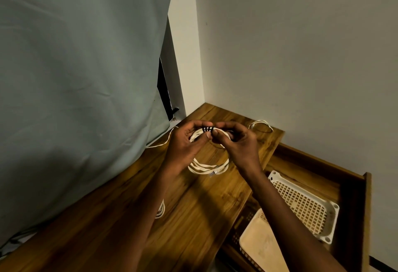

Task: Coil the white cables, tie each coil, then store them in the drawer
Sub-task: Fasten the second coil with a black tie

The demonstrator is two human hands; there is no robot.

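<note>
Left hand (185, 140) and right hand (234, 142), held above the worktop (193, 218), each pinch the black tie (207, 129) atop the white cable coil (206, 168), which hangs below both; open drawer (355, 207) lies nearer the right hand.

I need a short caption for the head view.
Both hands wrap a black tie around a coiled white cable beside the open drawer.

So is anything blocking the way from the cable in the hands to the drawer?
Nothing visible blocks it. Both hands hold the white coil above the desk; the drawer stands open, though two baskets fill much of it.
</note>
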